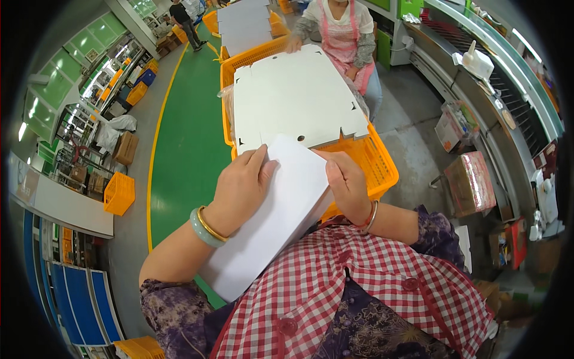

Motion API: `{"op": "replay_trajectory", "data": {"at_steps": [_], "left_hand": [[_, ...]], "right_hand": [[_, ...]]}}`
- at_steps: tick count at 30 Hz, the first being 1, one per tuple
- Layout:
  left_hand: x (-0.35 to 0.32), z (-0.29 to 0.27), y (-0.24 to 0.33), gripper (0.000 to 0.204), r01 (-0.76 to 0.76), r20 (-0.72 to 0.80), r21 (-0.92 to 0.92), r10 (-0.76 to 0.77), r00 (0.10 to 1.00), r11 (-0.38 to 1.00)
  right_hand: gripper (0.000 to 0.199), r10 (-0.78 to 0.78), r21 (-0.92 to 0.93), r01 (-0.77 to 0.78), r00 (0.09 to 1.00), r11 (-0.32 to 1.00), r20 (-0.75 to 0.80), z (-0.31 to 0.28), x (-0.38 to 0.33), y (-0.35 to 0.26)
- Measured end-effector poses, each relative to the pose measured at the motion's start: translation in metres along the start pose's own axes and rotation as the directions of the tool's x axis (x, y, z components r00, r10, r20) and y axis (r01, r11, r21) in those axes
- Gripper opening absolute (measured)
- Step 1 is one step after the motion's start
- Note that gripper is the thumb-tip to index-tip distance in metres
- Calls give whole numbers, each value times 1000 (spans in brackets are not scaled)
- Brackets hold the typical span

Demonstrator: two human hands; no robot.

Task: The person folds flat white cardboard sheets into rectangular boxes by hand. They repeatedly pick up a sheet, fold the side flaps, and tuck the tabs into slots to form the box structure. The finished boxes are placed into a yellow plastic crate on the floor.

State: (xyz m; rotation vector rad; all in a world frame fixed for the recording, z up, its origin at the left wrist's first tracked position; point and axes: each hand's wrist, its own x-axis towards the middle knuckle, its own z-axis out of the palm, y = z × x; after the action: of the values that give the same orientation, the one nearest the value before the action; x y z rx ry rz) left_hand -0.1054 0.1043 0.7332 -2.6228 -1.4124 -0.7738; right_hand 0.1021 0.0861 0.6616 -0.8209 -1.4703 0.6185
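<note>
A long white cardboard box (272, 206) lies tilted against my checked apron, its top end near the crate and its lower end to the left. My left hand (239, 188) presses along its left side, with the thumb on the white face. My right hand (348, 184) grips its upper right edge, thumb bent over the corner. Just beyond my hands a stack of flat white die-cut cardboard sheets (293, 99) rests on a yellow plastic crate (376, 161). Whatever my fingers do under the box is hidden.
Across the crate sits a person (344, 36) in a pink apron, one hand at the sheets' far edge. Another crate with grey-white sheets (244, 27) stands behind. On the right run a conveyor (460, 48) and a taped carton (469, 182); a yellow crate (119, 193) stands left.
</note>
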Motion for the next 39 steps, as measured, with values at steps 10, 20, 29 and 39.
{"op": "replay_trajectory", "data": {"at_steps": [10,20,29,39], "left_hand": [[0,-6,-6,24,686,510,-532,-459,727,497],[3,-33,16,18,713,665,-559,-284,690,424],[-46,-76,43,19,267,439,-415,-66,896,870],[-186,-139,89,32,458,-88,215,-450,889,863]], "right_hand": [[28,-124,-58,126,991,990,39,0,-4,-3],[41,-156,-26,213,788,977,595,-25,58,-26],[38,76,-57,-62,385,996,920,-14,58,-57],[25,53,66,-302,370,951,928,-48,15,-47]]}}
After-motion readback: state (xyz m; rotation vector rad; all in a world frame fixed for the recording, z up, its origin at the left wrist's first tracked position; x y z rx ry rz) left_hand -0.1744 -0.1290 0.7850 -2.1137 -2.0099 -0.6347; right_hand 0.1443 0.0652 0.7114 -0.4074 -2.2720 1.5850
